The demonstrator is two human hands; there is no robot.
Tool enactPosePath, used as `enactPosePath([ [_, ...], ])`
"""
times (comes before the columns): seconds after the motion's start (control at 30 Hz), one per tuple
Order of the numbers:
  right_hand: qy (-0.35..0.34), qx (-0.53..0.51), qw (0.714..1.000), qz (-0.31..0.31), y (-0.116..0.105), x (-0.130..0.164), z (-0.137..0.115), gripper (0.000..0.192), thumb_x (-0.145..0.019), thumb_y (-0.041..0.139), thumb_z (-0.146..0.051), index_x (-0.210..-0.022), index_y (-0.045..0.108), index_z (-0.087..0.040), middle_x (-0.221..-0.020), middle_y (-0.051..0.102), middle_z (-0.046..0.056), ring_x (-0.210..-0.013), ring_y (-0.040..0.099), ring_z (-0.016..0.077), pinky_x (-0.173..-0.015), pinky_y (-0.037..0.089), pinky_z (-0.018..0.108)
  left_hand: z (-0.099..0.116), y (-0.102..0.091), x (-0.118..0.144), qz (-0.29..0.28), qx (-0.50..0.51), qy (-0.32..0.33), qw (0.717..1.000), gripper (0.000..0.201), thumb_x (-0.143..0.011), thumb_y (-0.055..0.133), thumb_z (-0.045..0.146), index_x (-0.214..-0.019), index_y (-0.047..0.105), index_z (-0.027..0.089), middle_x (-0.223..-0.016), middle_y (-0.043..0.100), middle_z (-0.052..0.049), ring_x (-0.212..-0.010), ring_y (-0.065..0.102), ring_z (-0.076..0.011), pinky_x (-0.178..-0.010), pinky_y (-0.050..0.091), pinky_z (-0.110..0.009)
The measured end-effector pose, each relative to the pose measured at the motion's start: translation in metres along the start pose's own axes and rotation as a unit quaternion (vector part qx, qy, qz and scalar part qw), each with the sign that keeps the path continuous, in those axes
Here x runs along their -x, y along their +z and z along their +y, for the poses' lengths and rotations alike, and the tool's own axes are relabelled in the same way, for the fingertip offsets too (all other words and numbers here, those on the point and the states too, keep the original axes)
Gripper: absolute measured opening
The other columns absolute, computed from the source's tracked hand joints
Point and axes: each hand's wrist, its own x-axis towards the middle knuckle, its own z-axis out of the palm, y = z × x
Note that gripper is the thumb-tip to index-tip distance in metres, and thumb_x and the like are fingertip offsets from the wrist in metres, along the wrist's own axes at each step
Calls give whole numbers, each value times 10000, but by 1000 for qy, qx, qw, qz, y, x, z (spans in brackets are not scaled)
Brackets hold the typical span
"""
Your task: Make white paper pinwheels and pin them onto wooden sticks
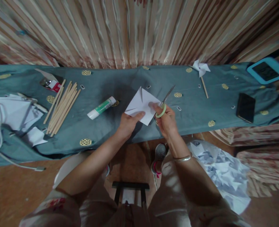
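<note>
A square of white paper [136,104] is held over the table, with slits cut inward from its top and left corners. My left hand [129,124] grips its lower left edge, thumb on top. My right hand [166,121] is closed around scissors [162,111] with pale green handles, their blades pointing up and away to the right. Fingers of that hand also touch the paper's right side. A glue stick [102,107] with a green label lies left of the paper. At the back right rests a white paper pinwheel [201,67] on a wooden stick.
Several wooden sticks [62,108], a small red box [52,84] and stacked white paper [17,112] lie on the left, near a white cable [0,135]. A phone [246,107] and a blue-framed digital clock [267,70] stand right. Below is a bag of white paper pieces [222,170].
</note>
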Motion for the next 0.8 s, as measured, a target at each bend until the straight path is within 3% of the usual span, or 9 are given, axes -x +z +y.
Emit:
enactPosePath([
  [0.17, 47, 48, 993, -98, -8, 21, -10, 424, -712, 729, -580, -893, 677, -201, -707, 696, 0, -597, 589, 109, -589, 470, 245, 21, -16, -12, 41, 21, 42, 998, 316, -609, 775, 293, -880, 683, 159, -954, 745, -68, -883, 690, -204, -804, 546, -329],
  [0.3, 88, 122, 958, -243, -12, 41, -10, 471, -720, 716, -613, -934, 678, -195, -725, 705, 21, -612, 600, 139, -613, 490, 284, 39, -26, -15, 58, 29, 59, 996, 215, -609, 763, 250, -792, 682, 172, -830, 734, -21, -799, 683, -169, -768, 541, -301],
  [0.37, 106, 136, 944, -283, -11, 46, -9, 453, -726, 720, -596, -929, 682, -192, -716, 694, 22, -607, 605, 147, -621, 508, 302, 42, -28, -15, 70, 25, 58, 996, 198, -600, 769, 252, -760, 682, 172, -798, 728, -11, -773, 680, -163, -748, 539, -295],
  [0.6, 137, 157, 934, -291, -8, 49, -4, 373, -682, 796, -499, -893, 704, -204, -668, 675, 0, -577, 621, 127, -566, 538, 268, 38, -28, -14, 52, 12, 61, 997, 155, -639, 739, 229, -784, 685, 212, -848, 735, -1, -789, 685, -160, -708, 541, -287],
  [0.8, 107, 127, 947, -274, -5, 50, 1, 357, -645, 803, -545, -822, 710, -248, -617, 649, -37, -551, 619, 112, -516, 522, 234, 34, -23, -11, 56, -12, 43, 997, 203, -631, 745, 282, -802, 676, 196, -847, 734, -31, -743, 665, -172, -650, 541, -288],
])
